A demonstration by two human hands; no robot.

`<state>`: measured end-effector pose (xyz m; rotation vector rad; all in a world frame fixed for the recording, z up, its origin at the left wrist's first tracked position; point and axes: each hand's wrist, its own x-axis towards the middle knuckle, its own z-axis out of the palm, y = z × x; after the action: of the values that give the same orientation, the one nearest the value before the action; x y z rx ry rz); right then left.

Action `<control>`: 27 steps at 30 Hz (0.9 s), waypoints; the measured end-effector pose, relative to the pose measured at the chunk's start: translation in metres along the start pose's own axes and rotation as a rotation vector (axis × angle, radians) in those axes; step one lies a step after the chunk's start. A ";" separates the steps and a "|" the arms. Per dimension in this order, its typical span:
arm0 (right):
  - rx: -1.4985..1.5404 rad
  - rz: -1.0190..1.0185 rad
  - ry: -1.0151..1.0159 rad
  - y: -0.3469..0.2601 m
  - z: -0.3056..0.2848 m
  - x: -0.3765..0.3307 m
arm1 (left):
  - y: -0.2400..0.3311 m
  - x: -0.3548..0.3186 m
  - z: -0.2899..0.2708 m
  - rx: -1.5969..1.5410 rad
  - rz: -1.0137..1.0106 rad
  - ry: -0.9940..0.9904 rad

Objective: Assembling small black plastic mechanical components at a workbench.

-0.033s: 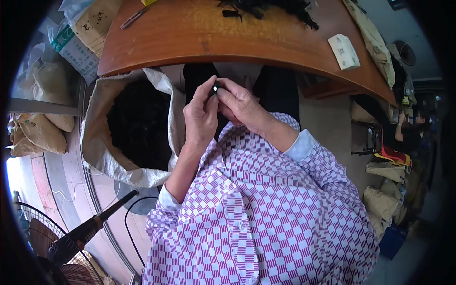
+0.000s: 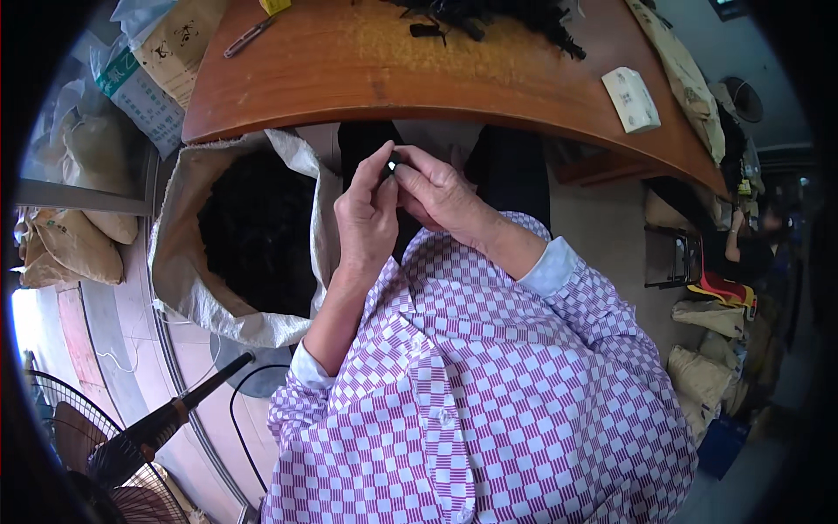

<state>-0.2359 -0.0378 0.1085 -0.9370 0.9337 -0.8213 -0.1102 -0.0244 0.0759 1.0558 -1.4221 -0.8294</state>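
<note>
Both my hands meet in front of my body, just short of the table's edge. Between the fingertips is a small black piece (image 2: 395, 160) with a light spot on it; most of it is covered by fingers, so its kind cannot be told. My left hand (image 2: 367, 210) pinches it from the left with thumb and forefinger. From the right, my right hand (image 2: 445, 194) closes its thumb and forefinger on the same piece. Beside my left forearm stands a white woven sack (image 2: 325, 210), wide open, with a mass of black pieces (image 2: 257, 231) inside.
On the brown wooden table (image 2: 349, 79) lie a heap of black pieces (image 2: 497, 17), a utility knife (image 2: 249, 37) and a white packet (image 2: 630, 99). A fan (image 2: 105, 454) stands at lower left. Paper sacks (image 2: 74, 244) lie at left. Another person (image 2: 751, 253) sits far right.
Hardly anything differs. Both hands keep their pinch on the small black piece and have shifted very slightly left; the view has tilted a little.
</note>
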 end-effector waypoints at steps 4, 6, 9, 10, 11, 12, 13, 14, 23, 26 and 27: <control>-0.287 -0.165 -0.165 -0.009 -0.002 0.027 | 0.010 0.008 -0.021 -0.017 -0.090 0.006; -0.432 0.073 -0.353 -0.034 -0.016 0.039 | 0.008 0.008 -0.032 0.100 -0.057 -0.006; -1.087 -0.350 -0.066 -0.067 -0.041 0.063 | 0.003 0.006 -0.065 0.153 -0.143 0.129; -1.259 -0.308 0.146 -0.085 -0.051 0.070 | -0.003 0.005 -0.082 0.180 -0.209 0.151; -1.409 -0.497 0.291 -0.088 -0.076 0.083 | -0.012 0.002 -0.099 0.313 -0.253 0.118; -1.548 -0.685 0.454 -0.085 -0.102 0.095 | -0.021 0.000 -0.114 0.444 -0.291 0.074; -1.537 -0.685 0.464 -0.083 -0.116 0.105 | -0.023 0.000 -0.129 0.692 -0.392 0.001; -1.663 -0.708 0.462 -0.082 -0.127 0.114 | -0.024 -0.004 -0.134 0.700 -0.393 0.002; -1.369 -0.857 0.291 -0.072 -0.129 0.122 | 0.017 0.024 -0.071 0.606 -0.071 0.058; -0.864 -0.621 0.071 -0.070 -0.097 0.089 | 0.029 0.035 -0.039 0.379 -0.159 -0.034; -0.578 -0.424 -0.078 -0.070 -0.086 0.072 | 0.026 0.039 -0.029 0.370 -0.082 -0.066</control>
<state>-0.2994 -0.1524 0.1270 -1.6996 0.9346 -0.8740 -0.0841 -0.0495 0.1177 1.3842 -1.6371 -0.6778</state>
